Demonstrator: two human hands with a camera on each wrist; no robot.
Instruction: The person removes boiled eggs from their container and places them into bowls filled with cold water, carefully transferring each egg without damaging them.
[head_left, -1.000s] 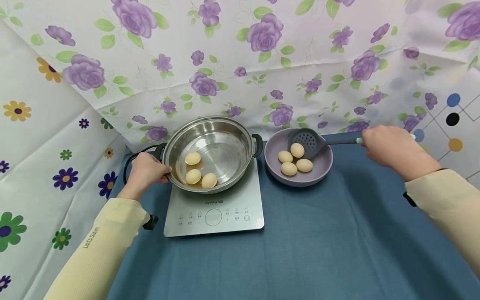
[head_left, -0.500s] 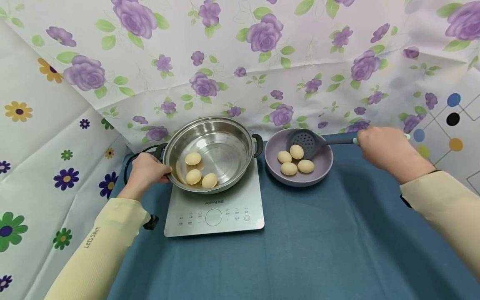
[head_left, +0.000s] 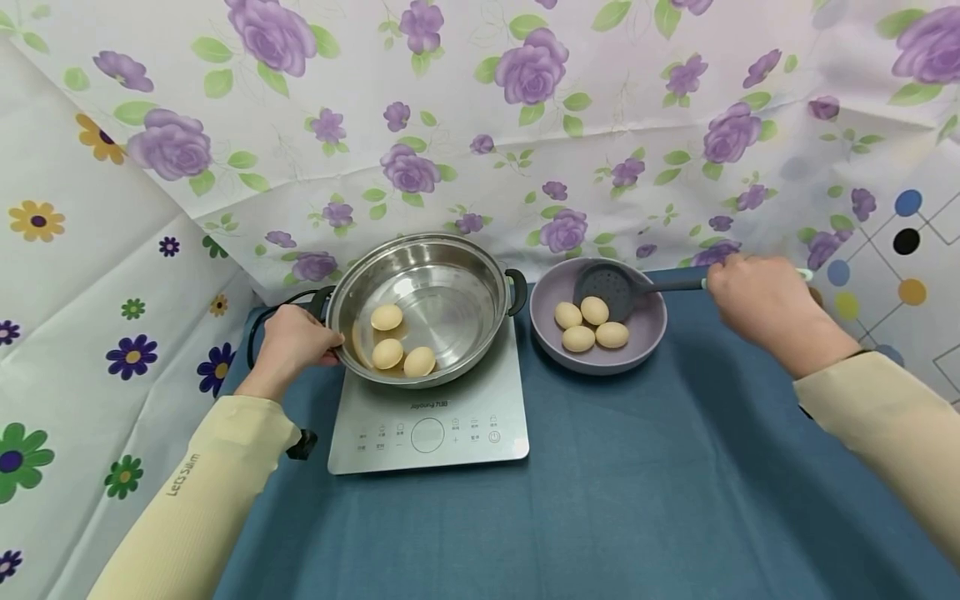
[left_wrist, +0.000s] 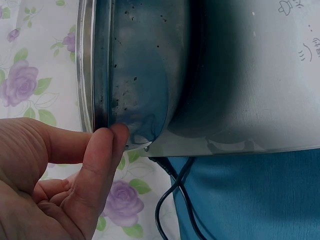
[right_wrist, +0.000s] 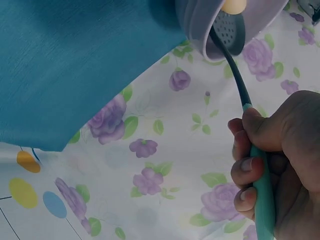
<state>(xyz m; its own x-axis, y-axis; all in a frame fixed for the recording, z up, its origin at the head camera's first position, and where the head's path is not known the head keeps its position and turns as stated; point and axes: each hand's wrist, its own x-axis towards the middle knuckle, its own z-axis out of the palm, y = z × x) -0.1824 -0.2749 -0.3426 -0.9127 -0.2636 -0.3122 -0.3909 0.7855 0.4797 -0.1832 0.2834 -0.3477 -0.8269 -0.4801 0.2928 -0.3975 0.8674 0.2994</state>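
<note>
Over the last second, what has changed on my feed is small: the right hand [head_left: 757, 296] has eased in toward the bowl [head_left: 639, 337], and the head of the slotted skimmer [head_left: 606, 287] has slid slightly inward and lower, now lying around the bowl's 12 to 1 o'clock. With it, the middle egg [head_left: 595, 312] has dropped a little toward 6 o'clock, while the 9 o'clock egg [head_left: 567, 315] and the 5 o'clock egg [head_left: 612, 335] have nudged outward a touch; the 7 o'clock egg [head_left: 578, 338] looks the same. I take this to mean all four are resting in the bowl and the skimmer is nearly free, since none plainly rides in it, though I can't tell whether the middle egg touches its edge. My right fingers are wrapped round the skimmer's handle, which runs out over the bowl's 2 o'clock. My left hand [head_left: 295, 336] is as it was, thumb and finger narrowed on the rim of the pot [head_left: 450, 308] near its 8 o'clock, which I read as steadying. Inside, three eggs [head_left: 387, 354] stay at roughly 9, 7 and 6 o'clock. The pot sits on the induction cooker [head_left: 480, 450], with the bowl at its 3 o'clock on the desk [head_left: 637, 467].
</note>
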